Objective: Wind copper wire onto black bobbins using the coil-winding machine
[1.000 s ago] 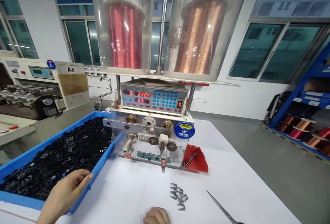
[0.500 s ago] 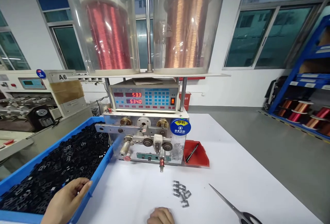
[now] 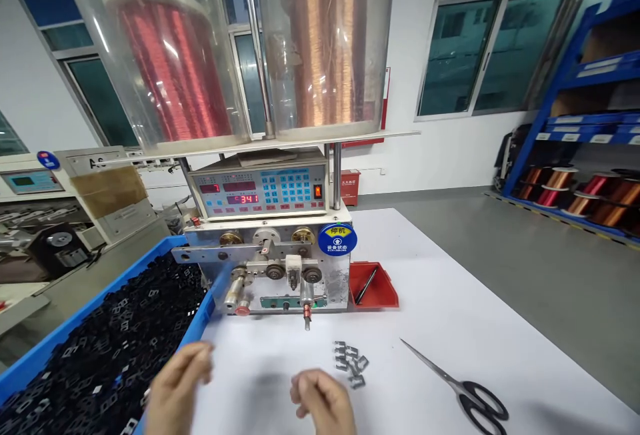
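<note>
A blue sticker (image 3: 337,239) reading "停机" marks a coil-winding machine (image 3: 260,268), its red counter (image 3: 243,199) showing 341. In the head view, the left hand (image 3: 179,388) hovers at the rim of a blue tray (image 3: 193,318) of black parts, and the right hand (image 3: 323,400) sits just beside a loose pile of grey metal clips (image 3: 350,363) running toward the machine. Fingers curl inward; any grip cannot be told. Scissors (image 3: 463,388) on the white table (image 3: 440,315) point toward the machine, below two spools of copper wire (image 3: 325,41), with blue shelving (image 3: 575,121) across the grey floor (image 3: 540,288).

coil winder (image 3: 330,281) and blue tray (image 3: 197,318) border white table (image 3: 260,368)
</note>
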Demonstrator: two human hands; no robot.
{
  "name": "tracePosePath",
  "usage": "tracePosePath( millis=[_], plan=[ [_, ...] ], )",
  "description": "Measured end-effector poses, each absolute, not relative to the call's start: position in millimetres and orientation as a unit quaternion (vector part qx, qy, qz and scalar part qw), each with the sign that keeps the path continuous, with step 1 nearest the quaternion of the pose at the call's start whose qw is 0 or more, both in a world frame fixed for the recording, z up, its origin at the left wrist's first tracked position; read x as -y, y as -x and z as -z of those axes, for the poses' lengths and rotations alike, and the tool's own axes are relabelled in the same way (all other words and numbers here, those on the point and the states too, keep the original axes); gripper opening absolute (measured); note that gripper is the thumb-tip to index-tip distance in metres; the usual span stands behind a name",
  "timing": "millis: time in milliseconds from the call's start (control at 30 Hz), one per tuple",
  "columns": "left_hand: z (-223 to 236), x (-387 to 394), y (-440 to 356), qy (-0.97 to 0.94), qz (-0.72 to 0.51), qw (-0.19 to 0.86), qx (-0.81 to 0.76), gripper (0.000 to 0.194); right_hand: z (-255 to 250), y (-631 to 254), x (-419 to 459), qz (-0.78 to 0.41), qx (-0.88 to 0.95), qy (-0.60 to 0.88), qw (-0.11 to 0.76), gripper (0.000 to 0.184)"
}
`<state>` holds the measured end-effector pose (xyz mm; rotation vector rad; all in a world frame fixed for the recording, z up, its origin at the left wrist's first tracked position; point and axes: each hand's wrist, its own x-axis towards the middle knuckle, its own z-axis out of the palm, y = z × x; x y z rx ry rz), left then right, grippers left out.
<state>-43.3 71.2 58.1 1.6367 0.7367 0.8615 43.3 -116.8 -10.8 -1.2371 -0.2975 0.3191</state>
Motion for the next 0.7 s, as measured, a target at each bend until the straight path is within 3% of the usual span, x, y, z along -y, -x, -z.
tracePosePath(
  millis=[100,200,333,467,567,700],
  plan=[
    [-69,-17,-13,-0.629,-0.217,0.714,-0.215,0.043,-46,-54,110,-0.289,0.022,0.411,0.864,0.049],
    [-80,15,-58,-0.526,-0.123,0.816,-0.203,0.036,-77,-63,101,-0.334,-0.046,0.337,0.879,0.043],
    [-81,22,-79,-0.472,-0.070,0.858,-0.190,0.035,-82,-68,94,-0.323,-0.099,0.280,0.899,0.034],
    [-77,15,-77,-0.456,-0.066,0.873,-0.163,0.037,-61,-63,98,-0.289,-0.030,0.383,0.877,0.040],
    [-78,13,-76,-0.441,-0.062,0.881,-0.159,0.033,-19,-58,113,-0.204,0.104,0.586,0.777,0.042],
    [-81,12,-77,-0.426,-0.031,0.886,-0.178,0.031,47,-65,145,0.141,0.258,0.820,0.491,0.030]
  ],
)
